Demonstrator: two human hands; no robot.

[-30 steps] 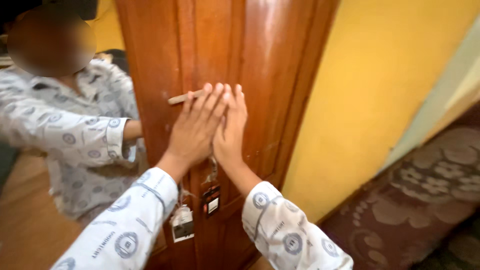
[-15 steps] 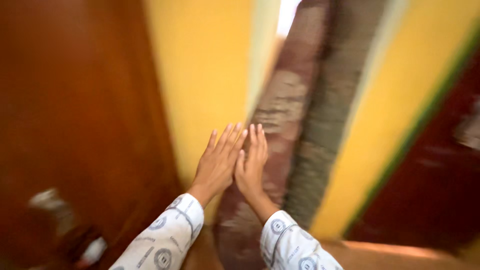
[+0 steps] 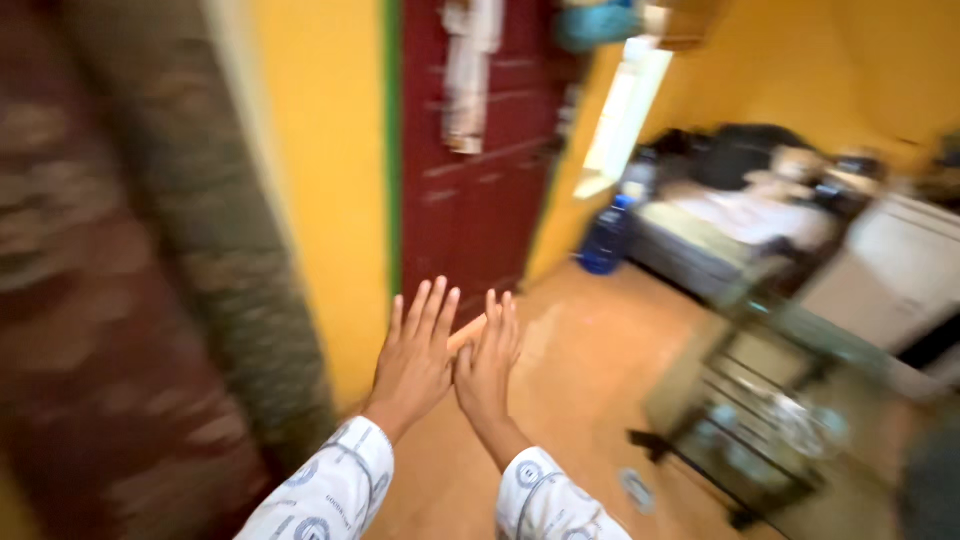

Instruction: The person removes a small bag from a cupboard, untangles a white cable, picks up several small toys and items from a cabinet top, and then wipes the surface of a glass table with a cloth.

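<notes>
My left hand (image 3: pixel 415 350) and my right hand (image 3: pixel 488 362) are raised side by side in front of me, palms facing away, fingers straight and slightly spread. They hold nothing and touch nothing. Both arms wear white sleeves with a round blue pattern. Behind the hands are a yellow wall (image 3: pixel 320 180) and a dark red door (image 3: pixel 475 160). The picture is blurred by motion.
A patterned brown upright mattress or carpet (image 3: pixel 130 300) fills the left. A glass-topped table (image 3: pixel 770 400) stands at the right on the orange floor (image 3: pixel 580 370). Farther back are a bed (image 3: pixel 740 225), a blue water bottle (image 3: pixel 605 235) and a white cabinet (image 3: pixel 890 270).
My view has swung right, away from the brown wooden door and the other person, past the patterned mattress, into the room. My hands keep the same raised, flat pose.
</notes>
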